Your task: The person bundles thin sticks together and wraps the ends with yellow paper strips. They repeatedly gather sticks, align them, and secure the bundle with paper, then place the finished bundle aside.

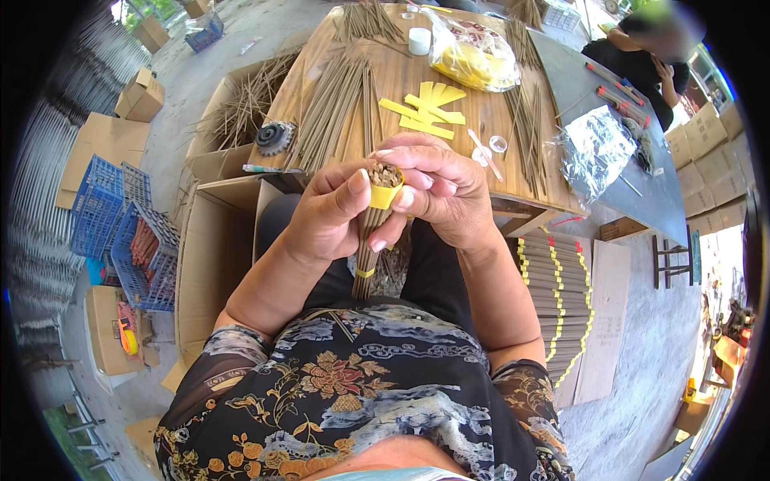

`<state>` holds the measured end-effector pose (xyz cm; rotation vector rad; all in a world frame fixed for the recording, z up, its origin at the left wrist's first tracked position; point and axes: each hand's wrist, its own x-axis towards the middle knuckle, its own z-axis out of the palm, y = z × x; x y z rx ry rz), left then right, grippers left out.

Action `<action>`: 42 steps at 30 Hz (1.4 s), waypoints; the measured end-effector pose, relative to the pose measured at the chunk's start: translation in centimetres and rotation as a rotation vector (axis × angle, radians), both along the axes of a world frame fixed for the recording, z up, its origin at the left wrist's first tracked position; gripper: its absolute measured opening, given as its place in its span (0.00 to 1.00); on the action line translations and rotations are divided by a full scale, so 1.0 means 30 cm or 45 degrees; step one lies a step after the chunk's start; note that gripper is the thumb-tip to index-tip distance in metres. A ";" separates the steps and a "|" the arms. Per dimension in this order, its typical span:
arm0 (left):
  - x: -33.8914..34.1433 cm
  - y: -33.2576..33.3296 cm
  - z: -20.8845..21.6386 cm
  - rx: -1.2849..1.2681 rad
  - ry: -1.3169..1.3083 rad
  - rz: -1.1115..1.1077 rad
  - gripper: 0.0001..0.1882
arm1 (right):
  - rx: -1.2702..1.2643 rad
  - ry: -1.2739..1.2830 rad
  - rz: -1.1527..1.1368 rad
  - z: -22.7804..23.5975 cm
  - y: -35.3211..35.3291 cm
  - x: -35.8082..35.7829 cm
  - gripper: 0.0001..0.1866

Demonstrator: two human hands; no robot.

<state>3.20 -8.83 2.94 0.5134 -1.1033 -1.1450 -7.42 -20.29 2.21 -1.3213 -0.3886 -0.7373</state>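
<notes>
Concrete floor (642,345) surrounds a wooden table (399,72), with blue crates (100,208) well to its left and stacked cartons (702,160) well to its right. Those cartons carry printed marks, as does a cardboard sheet (605,321) on the floor near the table's right front corner, but the print is too small to make out. Just in front of the table's near edge, over the lap, both hands meet at the top of a bundle (366,256) of thin brown sticks. Both elbows are bent and spread, the forearms slanting inward toward the table. Left hand (333,200) grasps the bundle below its top end, its thumb up along the side; right hand (445,188) arches over from the other side, thumb and fingers pinching the yellow collar (387,197) wrapped around that end. Stick ends show inside the collar, facing up toward the viewer; the long axis runs from there down toward the lap, leaning slightly, away from the table. Lower on the bundle sits a narrow yellow band (365,272). On the table, yellow strips (429,108) lie just beyond the hands, with loose sticks (329,112) to their left.
</notes>
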 end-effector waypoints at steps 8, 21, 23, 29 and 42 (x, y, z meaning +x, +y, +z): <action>0.009 0.006 0.005 0.083 0.174 0.053 0.26 | 0.206 0.189 0.237 0.058 0.002 -0.017 0.17; 0.033 -0.011 -0.006 0.039 0.201 0.090 0.24 | 0.080 0.291 0.069 0.026 -0.028 0.031 0.20; 0.038 -0.022 0.021 0.005 0.143 0.137 0.25 | 0.235 0.238 0.235 -0.013 -0.028 0.043 0.31; 0.071 -0.035 0.039 -0.087 0.182 0.241 0.23 | -0.191 0.717 0.270 -0.109 0.038 0.044 0.22; 0.043 0.004 0.088 -0.057 -0.412 0.966 0.08 | -0.328 0.532 -0.218 -0.114 0.115 0.070 0.14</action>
